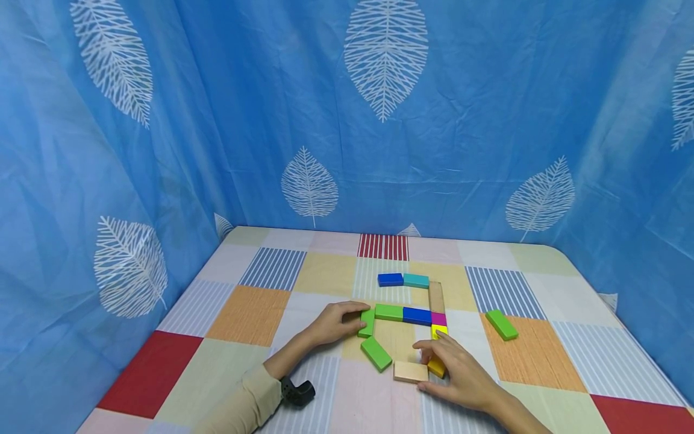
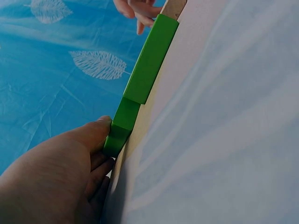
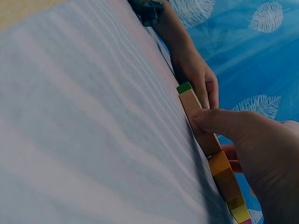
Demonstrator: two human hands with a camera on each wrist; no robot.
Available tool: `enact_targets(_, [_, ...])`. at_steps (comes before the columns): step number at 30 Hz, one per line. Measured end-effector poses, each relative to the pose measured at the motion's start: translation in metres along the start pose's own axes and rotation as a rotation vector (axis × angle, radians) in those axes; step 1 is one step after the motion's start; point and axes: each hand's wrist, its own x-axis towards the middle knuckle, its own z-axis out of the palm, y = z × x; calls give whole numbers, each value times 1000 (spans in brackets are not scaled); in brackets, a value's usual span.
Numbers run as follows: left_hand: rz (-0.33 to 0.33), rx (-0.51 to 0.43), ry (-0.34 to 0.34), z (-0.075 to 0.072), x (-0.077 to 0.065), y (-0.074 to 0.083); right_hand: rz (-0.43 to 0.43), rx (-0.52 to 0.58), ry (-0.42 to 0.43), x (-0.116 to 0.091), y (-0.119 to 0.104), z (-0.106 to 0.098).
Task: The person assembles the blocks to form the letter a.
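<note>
In the head view, my left hand [image 1: 333, 324] pinches a green block [image 1: 367, 323] at the left end of a figure of flat coloured blocks. Its thumb [image 2: 98, 132] lies against that block in the left wrist view. A second green block [image 1: 376, 354] lies slanted just below it. My right hand [image 1: 455, 369] is at the lower right corner, its thumb [image 3: 210, 120] pressing the near side of a plain wooden block [image 1: 410, 372] and its fingers curled behind. Under this hand an orange block [image 1: 437, 367] is partly hidden, beside a yellow one [image 1: 438, 331].
A green block [image 1: 389, 312], a blue block [image 1: 417, 316] and a magenta block [image 1: 438, 319] form the middle row. Above are another blue block [image 1: 390, 279], a turquoise block [image 1: 416, 281] and a wooden block [image 1: 436, 296]. A loose green block [image 1: 501, 325] lies right. Blue curtains [image 1: 379, 150] enclose the patchwork-covered table [image 1: 238, 367].
</note>
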Motion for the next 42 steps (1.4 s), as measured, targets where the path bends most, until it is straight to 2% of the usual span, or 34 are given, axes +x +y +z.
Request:
enact_targets(8, [12, 13, -1, 0, 0, -1, 17, 7, -4, 3, -5, 2])
enact_targets(20, [7, 4, 2, 0, 1, 0, 30, -67, 122, 27, -28, 29])
enact_targets(29, [-1, 7, -4, -1, 1, 1, 90, -134, 130, 39, -42, 46])
enact_targets(36, [3, 9, -4, -1, 1, 1, 147, -168, 116, 43, -47, 48])
enact_targets(42, [10, 9, 1, -1, 1, -1, 146, -167, 127, 42, -47, 49])
